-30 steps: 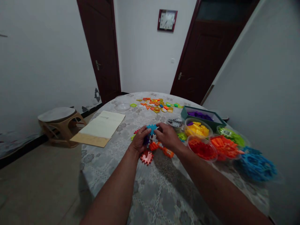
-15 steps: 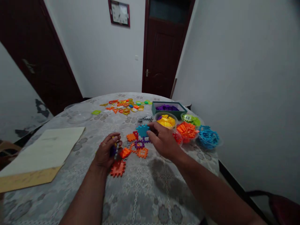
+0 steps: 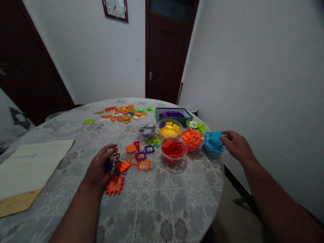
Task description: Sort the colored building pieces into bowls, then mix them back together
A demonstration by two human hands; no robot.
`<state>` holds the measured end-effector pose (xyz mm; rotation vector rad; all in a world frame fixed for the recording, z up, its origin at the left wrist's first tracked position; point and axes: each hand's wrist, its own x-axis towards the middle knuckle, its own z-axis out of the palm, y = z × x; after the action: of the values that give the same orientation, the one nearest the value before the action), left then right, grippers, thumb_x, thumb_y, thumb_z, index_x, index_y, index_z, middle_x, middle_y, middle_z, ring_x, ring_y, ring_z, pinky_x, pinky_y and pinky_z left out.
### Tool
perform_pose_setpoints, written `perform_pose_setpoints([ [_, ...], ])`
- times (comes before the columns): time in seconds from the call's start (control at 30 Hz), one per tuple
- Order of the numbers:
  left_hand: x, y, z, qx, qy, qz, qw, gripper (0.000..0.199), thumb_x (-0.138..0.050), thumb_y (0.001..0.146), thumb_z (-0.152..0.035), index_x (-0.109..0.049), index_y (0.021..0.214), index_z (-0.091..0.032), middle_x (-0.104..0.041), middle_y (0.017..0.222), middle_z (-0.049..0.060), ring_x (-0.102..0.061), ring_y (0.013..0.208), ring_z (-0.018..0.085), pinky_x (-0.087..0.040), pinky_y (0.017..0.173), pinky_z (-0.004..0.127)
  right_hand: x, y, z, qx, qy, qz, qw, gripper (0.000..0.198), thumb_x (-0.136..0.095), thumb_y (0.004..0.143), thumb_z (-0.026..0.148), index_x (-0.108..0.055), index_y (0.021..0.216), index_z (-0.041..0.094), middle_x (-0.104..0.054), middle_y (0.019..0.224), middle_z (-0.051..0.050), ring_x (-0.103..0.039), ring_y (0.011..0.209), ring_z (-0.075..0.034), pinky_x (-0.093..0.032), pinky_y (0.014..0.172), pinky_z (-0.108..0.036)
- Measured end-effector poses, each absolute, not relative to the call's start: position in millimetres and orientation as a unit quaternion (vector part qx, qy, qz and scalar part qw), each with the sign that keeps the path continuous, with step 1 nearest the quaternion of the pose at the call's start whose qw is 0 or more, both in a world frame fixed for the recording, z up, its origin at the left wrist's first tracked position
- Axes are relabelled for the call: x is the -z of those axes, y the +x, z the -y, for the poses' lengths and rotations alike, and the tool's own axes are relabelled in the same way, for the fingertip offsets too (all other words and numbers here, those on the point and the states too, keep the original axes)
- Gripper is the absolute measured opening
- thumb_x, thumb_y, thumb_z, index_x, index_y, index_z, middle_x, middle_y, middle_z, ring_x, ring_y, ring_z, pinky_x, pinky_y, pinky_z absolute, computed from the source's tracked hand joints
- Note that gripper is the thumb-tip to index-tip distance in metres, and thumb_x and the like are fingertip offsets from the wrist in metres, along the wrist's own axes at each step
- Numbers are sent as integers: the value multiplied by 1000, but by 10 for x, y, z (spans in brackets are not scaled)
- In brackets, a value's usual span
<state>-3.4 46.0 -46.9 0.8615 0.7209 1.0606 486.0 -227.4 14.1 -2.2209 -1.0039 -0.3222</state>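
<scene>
At the table's right side, my right hand [image 3: 236, 148] pinches a flat blue notched building piece [image 3: 214, 136] between thumb and fingers. The piece is right over a clear bowl of blue pieces [image 3: 213, 147]; whether it touches them I cannot tell. My left hand [image 3: 97, 167] is curled around several building pieces [image 3: 109, 164], of which purple, yellow and grey edges show; the rest is hidden by the fingers. Close to this hand lie an orange-red square piece [image 3: 115, 185], bright orange pieces [image 3: 123, 166] and a purple frame piece [image 3: 140, 155].
Bowls of red [image 3: 173, 148], orange [image 3: 192, 137], yellow [image 3: 170, 129], lime [image 3: 196, 126] and grey pieces [image 3: 147, 129] stand centre right. Behind them is a green box [image 3: 159, 118] with purple pieces. Mixed pieces [image 3: 126, 113] lie at the back; a paper sheet [image 3: 37, 165] lies left.
My right hand has carried the blue piece rightward from above the loose pieces to the bowl of blue ones. My left hand keeps its hold. The view has turned right.
</scene>
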Motion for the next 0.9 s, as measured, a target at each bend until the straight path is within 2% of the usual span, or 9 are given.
perform_pose_setpoints([
  [0.13, 472, -30, -462, -484, 386, -330, 713, 47, -93, 65, -32, -73, 107, -23, -67, 97, 0, -67, 72, 15, -60, 49, 23, 5, 4932, 2246, 71, -869, 396, 289, 45, -58, 92, 44, -76, 123, 18, -81, 102, -11, -76, 88, -24, -57, 78, -34],
  [0.33, 489, -44, -476, -489, 382, -312, 719, 50, -95, 65, -34, -74, 110, -22, -66, 96, 0, -67, 73, 14, -58, 48, 22, 37, 4881, 2122, 127, -862, 430, 237, 46, -52, 94, 39, -78, 124, 15, -78, 125, -16, -73, 112, -29, -55, 102, -42],
  [0.47, 524, -50, -513, -495, 373, -290, 729, 48, -93, 69, -33, -73, 111, -22, -66, 95, -1, -66, 72, 14, -58, 49, 22, 25, 4850, 2057, 122, -869, 430, 214, 46, -50, 94, 37, -77, 124, 15, -79, 122, -15, -74, 110, -30, -56, 101, -43],
  [0.6, 552, -42, -486, -505, 353, -267, 741, 44, -91, 73, -31, -72, 111, -22, -66, 95, -1, -65, 70, 13, -55, 48, 21, -9, 4734, 2096, 153, -864, 445, 181, 46, -45, 96, 37, -77, 120, 14, -75, 123, -22, -71, 116, -35, -55, 103, -48],
  [0.67, 554, -33, -454, -511, 334, -255, 750, 44, -91, 72, -33, -71, 110, -21, -65, 91, -1, -65, 67, 12, -51, 45, 20, -44, 4592, 2137, 208, -841, 463, 185, 44, -41, 99, 39, -76, 115, 18, -74, 120, -24, -67, 123, -38, -52, 103, -52],
  [0.73, 553, -20, -435, -513, 319, -251, 757, 45, -91, 71, -34, -70, 109, -21, -65, 88, -1, -64, 66, 11, -49, 44, 19, -90, 4374, 2154, 264, -814, 461, 236, 39, -38, 101, 43, -74, 111, 30, -73, 114, -23, -65, 124, -39, -51, 101, -57],
  [0.83, 551, 0, -422, -522, 290, -253, 761, 47, -92, 71, -37, -70, 110, -21, -65, 88, -1, -64, 64, 10, -45, 44, 19, -153, 3863, 2101, 226, -769, 515, 304, 27, -43, 102, 47, -68, 112, 46, -73, 119, -15, -68, 118, -36, -53, 99, -58],
  [0.9, 549, 14, -403, -526, 279, -251, 764, 48, -92, 71, -38, -70, 110, -21, -66, 89, -1, -64, 64, 10, -45, 44, 19, -166, 3411, 2001, 172, -725, 576, 336, 23, -49, 100, 48, -67, 113, 46, -75, 117, -11, -72, 108, -35, -57, 92, -58],
])
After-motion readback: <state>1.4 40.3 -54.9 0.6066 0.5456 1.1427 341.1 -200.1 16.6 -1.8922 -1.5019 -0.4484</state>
